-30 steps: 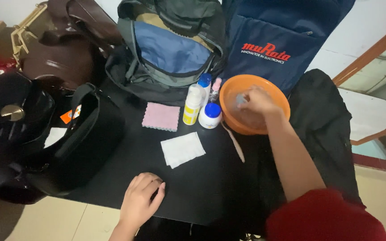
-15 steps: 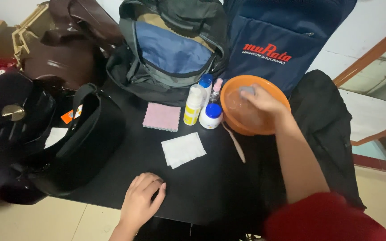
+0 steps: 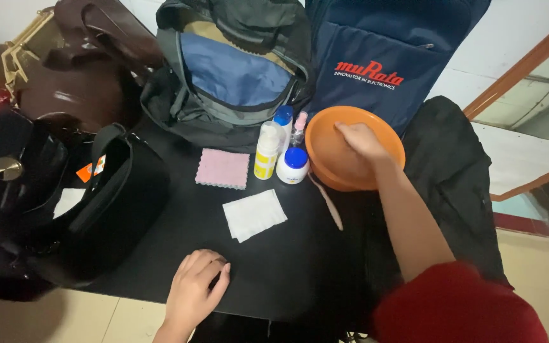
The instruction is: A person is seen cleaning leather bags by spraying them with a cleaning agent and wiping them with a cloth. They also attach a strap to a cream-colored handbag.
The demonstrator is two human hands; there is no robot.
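Note:
My right hand [image 3: 358, 141] reaches inside an orange bowl [image 3: 325, 166] at the back right of the black table [image 3: 287, 267]. Its fingers are bent against the bowl's inner wall, and whether they hold anything is hidden. My left hand [image 3: 195, 286] rests on the table near the front edge with loosely bent fingers and nothing in it. A white folded cloth [image 3: 254, 214] lies closest to it. Left of the bowl stand a yellow bottle [image 3: 265, 154], a white jar with a blue lid [image 3: 293, 166] and a small pink spray bottle [image 3: 299, 126].
A pink sponge cloth [image 3: 222, 168] lies beside the bottles, and a thin stick [image 3: 329, 203] below the bowl. A grey-blue backpack [image 3: 230, 70], a navy bag [image 3: 389, 57], brown handbags [image 3: 84, 70] and black bags [image 3: 58, 209] crowd the back and left. A dark garment [image 3: 459, 178] drapes at right.
My right hand has shifted slightly deeper and leftward inside the orange bowl. My left hand has stayed in place on the table.

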